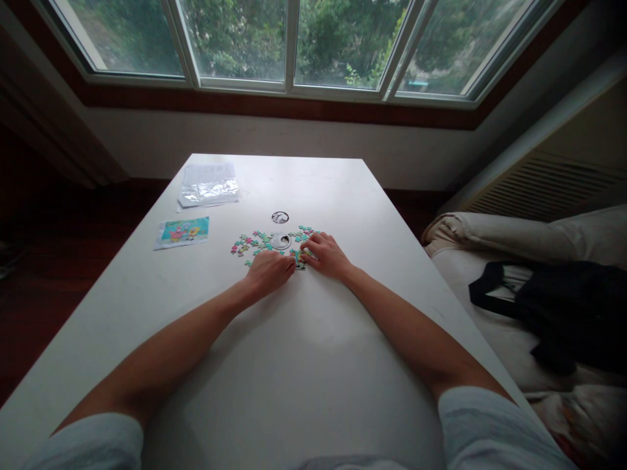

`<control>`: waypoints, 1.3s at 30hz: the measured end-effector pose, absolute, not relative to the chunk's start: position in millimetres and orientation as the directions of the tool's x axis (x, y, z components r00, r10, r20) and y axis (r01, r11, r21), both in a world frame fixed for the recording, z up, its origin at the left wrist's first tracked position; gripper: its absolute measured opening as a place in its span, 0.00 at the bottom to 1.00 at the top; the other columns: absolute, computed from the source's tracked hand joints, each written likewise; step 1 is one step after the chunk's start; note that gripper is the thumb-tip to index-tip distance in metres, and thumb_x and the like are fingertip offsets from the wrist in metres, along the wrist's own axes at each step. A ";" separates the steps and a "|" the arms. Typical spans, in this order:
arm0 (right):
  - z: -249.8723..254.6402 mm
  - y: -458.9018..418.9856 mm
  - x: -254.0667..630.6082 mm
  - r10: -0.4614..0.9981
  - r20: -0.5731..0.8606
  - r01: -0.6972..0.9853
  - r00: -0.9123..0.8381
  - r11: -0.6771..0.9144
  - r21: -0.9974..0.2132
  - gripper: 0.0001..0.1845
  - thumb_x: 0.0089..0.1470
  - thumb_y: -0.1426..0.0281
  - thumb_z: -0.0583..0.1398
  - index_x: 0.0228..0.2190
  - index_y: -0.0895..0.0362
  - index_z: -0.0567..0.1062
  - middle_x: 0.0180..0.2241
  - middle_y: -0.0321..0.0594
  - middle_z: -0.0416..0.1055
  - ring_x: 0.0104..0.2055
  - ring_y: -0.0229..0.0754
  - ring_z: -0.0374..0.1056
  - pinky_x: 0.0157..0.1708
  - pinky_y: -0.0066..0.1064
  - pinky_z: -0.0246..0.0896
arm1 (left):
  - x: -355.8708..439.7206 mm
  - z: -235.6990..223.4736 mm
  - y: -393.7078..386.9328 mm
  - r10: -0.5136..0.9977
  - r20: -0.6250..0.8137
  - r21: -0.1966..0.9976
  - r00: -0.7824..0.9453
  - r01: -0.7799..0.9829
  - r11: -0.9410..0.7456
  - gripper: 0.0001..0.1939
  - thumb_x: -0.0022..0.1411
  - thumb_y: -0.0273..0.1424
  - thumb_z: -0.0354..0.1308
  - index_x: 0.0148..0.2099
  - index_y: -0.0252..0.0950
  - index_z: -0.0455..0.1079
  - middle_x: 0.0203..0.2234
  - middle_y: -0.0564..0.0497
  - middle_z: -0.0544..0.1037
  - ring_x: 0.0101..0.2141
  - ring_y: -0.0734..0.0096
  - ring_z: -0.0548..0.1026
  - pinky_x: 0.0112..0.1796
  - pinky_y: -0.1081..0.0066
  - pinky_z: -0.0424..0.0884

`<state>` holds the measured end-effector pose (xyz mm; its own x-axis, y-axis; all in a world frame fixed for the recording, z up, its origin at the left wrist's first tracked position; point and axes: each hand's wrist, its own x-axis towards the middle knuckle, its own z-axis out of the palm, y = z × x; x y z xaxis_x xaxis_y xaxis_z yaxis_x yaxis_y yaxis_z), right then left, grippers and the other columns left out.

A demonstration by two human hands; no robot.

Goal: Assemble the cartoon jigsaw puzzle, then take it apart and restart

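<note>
Small teal, green and pink jigsaw puzzle pieces (pixel 255 242) lie spread on the white table (pixel 313 365), around a round metal tin (pixel 280 241). At the near edge of the spread is my left hand (pixel 271 269), its fingers curled and closed at the pieces; whatever is between the fingertips is hidden. My right hand (pixel 327 254) rests over the right side of the spread, fingers bent and apart, with the fingertips touching pieces. Behind the tin lies a round shiny lid (pixel 279 217). A colourful cartoon picture sheet (pixel 185 230) is flat on the table to the left.
A clear plastic bag on papers (pixel 210 185) lies at the far left of the table. To the right stands a cream sofa (pixel 490 236) with a dark bag or garment (pixel 573 307) on it. A window (pixel 240 46) spans the wall beyond.
</note>
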<state>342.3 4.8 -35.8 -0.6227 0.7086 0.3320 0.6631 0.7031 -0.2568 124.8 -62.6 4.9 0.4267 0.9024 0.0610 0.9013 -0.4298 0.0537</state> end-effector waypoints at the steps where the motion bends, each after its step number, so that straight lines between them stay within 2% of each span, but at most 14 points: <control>1: -36.4 5.4 342.4 0.708 0.331 0.662 -0.624 0.704 -0.258 0.11 0.63 0.61 0.60 0.44 0.51 0.77 0.46 0.46 0.72 0.51 0.51 0.62 0.52 0.43 0.55 | 124.4 5.1 -62.3 0.903 0.060 0.062 0.425 0.901 -0.429 0.23 0.73 0.40 0.45 0.38 0.39 0.80 0.31 0.41 0.82 0.35 0.57 0.80 0.38 0.64 0.70; 6: -39.7 6.8 343.0 0.707 0.337 0.659 -0.622 0.705 -0.262 0.11 0.62 0.61 0.61 0.44 0.51 0.77 0.46 0.46 0.71 0.50 0.51 0.62 0.51 0.43 0.55 | 119.8 5.8 -55.9 0.915 0.058 0.113 0.400 0.908 -0.404 0.22 0.72 0.43 0.46 0.41 0.42 0.81 0.31 0.44 0.82 0.35 0.57 0.80 0.39 0.64 0.70; 10: -38.9 5.5 343.6 0.707 0.330 0.660 -0.625 0.705 -0.260 0.12 0.63 0.60 0.61 0.44 0.51 0.77 0.45 0.46 0.71 0.49 0.51 0.62 0.51 0.42 0.55 | 97.5 11.5 -39.3 0.973 0.077 0.132 0.216 0.965 -0.225 0.19 0.70 0.42 0.49 0.47 0.45 0.81 0.34 0.46 0.83 0.38 0.56 0.80 0.40 0.64 0.71; 14: -36.4 4.0 344.5 0.706 0.317 0.657 -0.633 0.707 -0.260 0.12 0.63 0.60 0.60 0.44 0.52 0.78 0.45 0.46 0.71 0.48 0.50 0.62 0.50 0.42 0.55 | 52.0 22.1 -21.2 0.997 0.069 0.078 -0.013 0.997 0.008 0.16 0.65 0.41 0.53 0.47 0.46 0.80 0.39 0.47 0.84 0.41 0.54 0.80 0.41 0.64 0.72; 16: -35.6 3.6 345.0 0.705 0.315 0.655 -0.635 0.708 -0.263 0.12 0.63 0.60 0.60 0.44 0.52 0.78 0.45 0.46 0.71 0.49 0.50 0.62 0.51 0.42 0.55 | 30.4 25.3 -15.8 0.994 0.084 0.024 -0.070 0.997 0.068 0.16 0.64 0.40 0.53 0.45 0.45 0.80 0.41 0.47 0.83 0.42 0.54 0.79 0.41 0.64 0.72; 18: -35.3 3.6 345.3 0.705 0.316 0.655 -0.634 0.708 -0.264 0.12 0.63 0.60 0.60 0.44 0.52 0.78 0.46 0.46 0.71 0.49 0.51 0.62 0.51 0.42 0.55 | 16.0 25.9 -13.2 0.994 0.032 -0.004 -0.109 0.994 0.109 0.16 0.62 0.41 0.55 0.45 0.44 0.80 0.42 0.47 0.83 0.42 0.56 0.79 0.41 0.66 0.72; 21: -35.4 3.8 345.4 0.710 0.318 0.659 -0.628 0.703 -0.268 0.12 0.63 0.60 0.60 0.44 0.52 0.78 0.46 0.47 0.71 0.49 0.51 0.62 0.51 0.42 0.55 | 9.9 23.3 -12.5 0.993 -0.026 -0.025 -0.116 0.993 0.115 0.15 0.60 0.41 0.57 0.44 0.44 0.80 0.43 0.47 0.83 0.43 0.56 0.78 0.42 0.66 0.71; 27: -35.1 3.8 344.6 0.710 0.314 0.658 -0.630 0.703 -0.268 0.12 0.64 0.61 0.59 0.44 0.51 0.78 0.46 0.46 0.71 0.49 0.51 0.61 0.51 0.42 0.54 | 20.6 19.3 -14.4 0.999 0.007 -0.078 -0.053 0.996 0.053 0.12 0.60 0.38 0.57 0.41 0.41 0.79 0.42 0.45 0.82 0.43 0.56 0.78 0.42 0.66 0.70; 31: -34.6 3.8 344.4 0.708 0.315 0.661 -0.631 0.704 -0.258 0.12 0.66 0.64 0.56 0.44 0.52 0.78 0.45 0.46 0.71 0.49 0.50 0.61 0.51 0.42 0.54 | 21.7 18.8 -14.9 0.999 0.002 -0.075 -0.054 0.996 0.054 0.12 0.61 0.37 0.56 0.41 0.40 0.79 0.42 0.45 0.82 0.43 0.57 0.78 0.42 0.66 0.70; 39: -33.4 2.6 345.1 0.692 0.328 0.634 -0.643 0.722 -0.279 0.11 0.64 0.60 0.59 0.43 0.51 0.78 0.44 0.45 0.72 0.48 0.50 0.62 0.50 0.41 0.54 | 15.8 14.8 -10.1 0.999 -0.031 -0.020 -0.045 0.999 0.044 0.14 0.59 0.41 0.56 0.40 0.40 0.78 0.42 0.45 0.81 0.42 0.56 0.78 0.38 0.68 0.70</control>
<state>345.1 2.6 -33.4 -0.6433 0.6917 0.3282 0.6335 0.7216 -0.2791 15.8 -10.1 14.8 -0.0447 0.9985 -0.0313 0.9988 0.0440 -0.0203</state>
